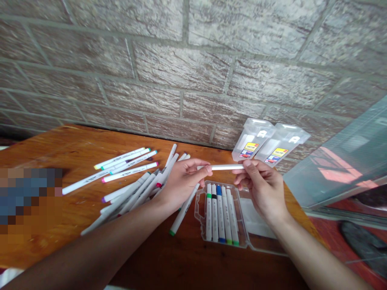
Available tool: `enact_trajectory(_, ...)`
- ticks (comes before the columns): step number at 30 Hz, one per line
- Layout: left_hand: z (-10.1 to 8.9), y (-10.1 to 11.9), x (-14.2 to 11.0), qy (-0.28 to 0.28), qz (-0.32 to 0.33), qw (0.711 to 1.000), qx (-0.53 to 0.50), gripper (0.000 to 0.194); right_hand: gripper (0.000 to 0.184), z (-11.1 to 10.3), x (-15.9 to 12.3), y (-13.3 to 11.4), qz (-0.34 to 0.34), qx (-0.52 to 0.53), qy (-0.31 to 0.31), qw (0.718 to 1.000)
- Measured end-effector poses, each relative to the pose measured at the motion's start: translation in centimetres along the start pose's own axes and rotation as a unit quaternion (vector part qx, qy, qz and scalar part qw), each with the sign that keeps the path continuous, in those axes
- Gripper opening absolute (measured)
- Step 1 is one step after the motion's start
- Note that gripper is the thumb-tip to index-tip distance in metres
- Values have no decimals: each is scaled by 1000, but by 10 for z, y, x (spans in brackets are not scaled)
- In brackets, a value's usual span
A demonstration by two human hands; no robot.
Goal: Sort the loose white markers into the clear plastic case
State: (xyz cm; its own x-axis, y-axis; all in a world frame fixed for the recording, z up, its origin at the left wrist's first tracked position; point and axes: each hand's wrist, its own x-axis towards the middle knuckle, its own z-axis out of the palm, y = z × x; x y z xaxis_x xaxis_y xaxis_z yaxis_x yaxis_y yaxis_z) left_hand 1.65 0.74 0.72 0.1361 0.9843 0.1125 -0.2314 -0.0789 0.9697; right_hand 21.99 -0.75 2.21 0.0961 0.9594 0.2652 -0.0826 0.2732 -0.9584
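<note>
A white marker (227,167) is held level between my two hands, above the back of an open clear plastic case (198,205). My left hand (187,177) pinches its left end, and my right hand (264,185) pinches its right end. Several white markers (221,217) lie side by side in the case's left half, with green, black and blue bands or ends showing. Under and left of my left hand, a loose pile of white markers (139,193) is partly hidden by my forearm. One green-ended marker (184,211) lies slanted between the pile and the case.
Two translucent containers (254,139) with yellow labels stand at the table's back right, by the stone wall (205,88). More markers (130,171) are spread on the wooden table (78,141) at left. A glass panel (341,161) borders the right side. A blurred patch covers the far left.
</note>
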Motion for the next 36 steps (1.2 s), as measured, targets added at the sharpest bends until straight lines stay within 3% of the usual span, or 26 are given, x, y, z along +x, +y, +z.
enact_trajectory(18,1,6,-2,-4,11,999,36,28,27,-1,5,4,7,-24,10,1000)
enact_trajectory(26,0,5,-4,-31,33,996,72,22,26,2,-3,5,-90,-178,9,980)
enact_trajectory(36,-2,-11,-8,-78,78,989,97,25,24,-4,-9,11,-129,-288,-25,949)
